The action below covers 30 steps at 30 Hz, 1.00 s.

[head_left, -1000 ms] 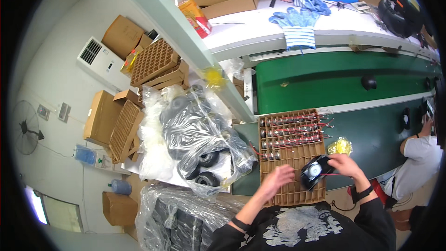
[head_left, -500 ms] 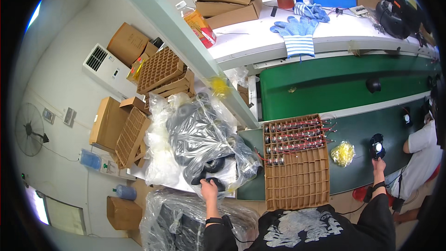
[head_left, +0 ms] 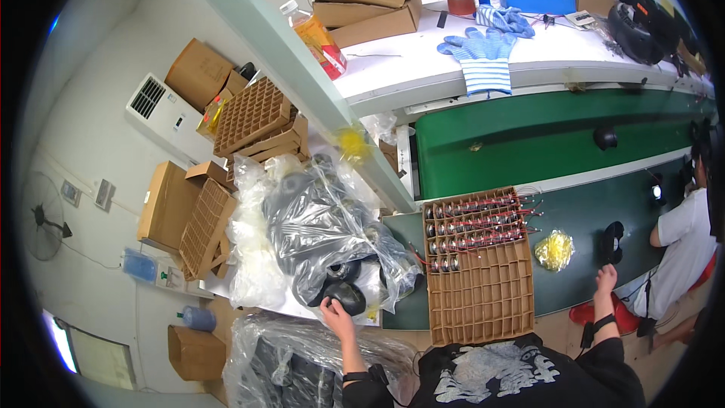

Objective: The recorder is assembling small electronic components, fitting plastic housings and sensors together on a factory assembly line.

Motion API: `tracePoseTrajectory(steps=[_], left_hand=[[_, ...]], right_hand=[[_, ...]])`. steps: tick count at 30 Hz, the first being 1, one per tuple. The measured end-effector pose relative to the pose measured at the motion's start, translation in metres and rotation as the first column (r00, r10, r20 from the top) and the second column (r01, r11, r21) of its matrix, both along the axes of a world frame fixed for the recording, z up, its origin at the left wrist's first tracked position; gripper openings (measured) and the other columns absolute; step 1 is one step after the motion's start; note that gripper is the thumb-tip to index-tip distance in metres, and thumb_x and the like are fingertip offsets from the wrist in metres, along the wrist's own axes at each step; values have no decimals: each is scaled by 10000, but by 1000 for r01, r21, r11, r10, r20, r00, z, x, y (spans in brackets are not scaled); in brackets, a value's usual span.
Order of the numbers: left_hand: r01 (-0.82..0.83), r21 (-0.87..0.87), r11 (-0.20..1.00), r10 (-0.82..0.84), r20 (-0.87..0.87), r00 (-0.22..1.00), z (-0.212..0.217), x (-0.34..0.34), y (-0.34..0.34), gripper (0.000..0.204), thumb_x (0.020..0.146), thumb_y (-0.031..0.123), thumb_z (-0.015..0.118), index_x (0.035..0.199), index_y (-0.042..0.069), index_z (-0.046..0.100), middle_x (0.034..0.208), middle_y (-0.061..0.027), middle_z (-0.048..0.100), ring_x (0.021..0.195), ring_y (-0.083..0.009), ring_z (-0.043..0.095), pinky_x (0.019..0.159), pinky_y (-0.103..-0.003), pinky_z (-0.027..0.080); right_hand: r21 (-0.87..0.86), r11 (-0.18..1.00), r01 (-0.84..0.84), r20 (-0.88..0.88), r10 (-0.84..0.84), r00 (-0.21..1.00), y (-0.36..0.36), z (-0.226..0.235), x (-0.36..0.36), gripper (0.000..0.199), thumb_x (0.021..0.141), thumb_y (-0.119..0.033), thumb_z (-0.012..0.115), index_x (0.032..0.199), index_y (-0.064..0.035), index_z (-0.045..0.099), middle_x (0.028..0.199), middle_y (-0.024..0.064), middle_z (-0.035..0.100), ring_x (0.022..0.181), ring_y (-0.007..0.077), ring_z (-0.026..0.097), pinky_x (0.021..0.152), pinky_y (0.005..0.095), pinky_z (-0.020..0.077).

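Note:
My left hand (head_left: 332, 311) reaches into a clear plastic bag (head_left: 317, 227) full of black round parts and closes on one black round part (head_left: 351, 296) at the bag's mouth. My right hand (head_left: 604, 281) is stretched out over the dark green belt (head_left: 581, 204), fingers loose, just behind a black round part (head_left: 612, 240) lying on the belt. Whether it touches that part I cannot tell. Between my hands lies a brown cardboard grid tray (head_left: 483, 302); its far rows hold several small parts with red wires (head_left: 476, 223), and its near cells are bare.
A crumpled yellow bag (head_left: 555, 249) lies right of the tray. A co-worker in white (head_left: 680, 245) works at the belt's right end. Beyond the belt, a white bench (head_left: 423, 68) carries boxes, gloves and bottles. Stacked cardboard grids (head_left: 253, 117) and another bag (head_left: 294, 363) stand at left.
A second ago both hands held a black part over the tray. My right hand carried it to the belt and now sits just behind it; my left hand went into the bag.

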<state>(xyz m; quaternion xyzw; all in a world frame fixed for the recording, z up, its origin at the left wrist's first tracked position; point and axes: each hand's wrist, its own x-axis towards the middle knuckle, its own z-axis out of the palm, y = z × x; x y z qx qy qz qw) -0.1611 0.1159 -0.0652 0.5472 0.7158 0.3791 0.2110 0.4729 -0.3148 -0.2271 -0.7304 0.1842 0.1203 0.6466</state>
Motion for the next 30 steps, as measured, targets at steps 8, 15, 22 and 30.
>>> tracePoseTrajectory(steps=[8, 15, 22, 30], left_hand=[[308, 230, 923, -355, 203, 913, -3, 27, -47, 392, 848, 128, 593, 1187, -10, 450, 771, -69, 497, 931, -205, 438, 899, -356, 333], [282, 441, 852, -308, -14, 951, 19, 47, -37, 231, 799, 102, 598, 997, 7, 526, 750, -66, 568, 949, -235, 435, 934, -405, 307], [219, 445, 868, -368, 282, 886, 42, 35, -44, 159, 840, 128, 530, 908, -14, 547, 884, -86, 478, 865, -205, 476, 733, -290, 416], [452, 465, 761, -478, -68, 876, 44, 6, -71, 132, 768, 179, 593, 718, 57, 583, 660, -53, 576, 731, -238, 543, 843, -395, 397]], right_hand=[[-439, 171, -882, 252, 966, 62, 209, 226, -222, 186, 850, -160, 598, 970, -22, 636, 913, 124, 653, 833, 269, 641, 751, 349, 510], [-464, -141, -874, 614, 661, -432, 303, 250, -332, 408, 813, -239, 678, 1166, -91, 537, 1202, 92, 524, 1102, 287, 518, 918, 373, 445], [-570, -112, -814, 507, 732, -456, 350, 214, -385, 923, 679, -241, 793, 1400, -24, 260, 1397, 184, 359, 1321, 343, 315, 1083, 418, 286], [411, -593, -693, 428, 796, -427, 352, 160, -422, 1161, 706, -239, 821, 1469, -19, -26, 1459, 174, 259, 1333, 206, 262, 1078, 321, 246]])
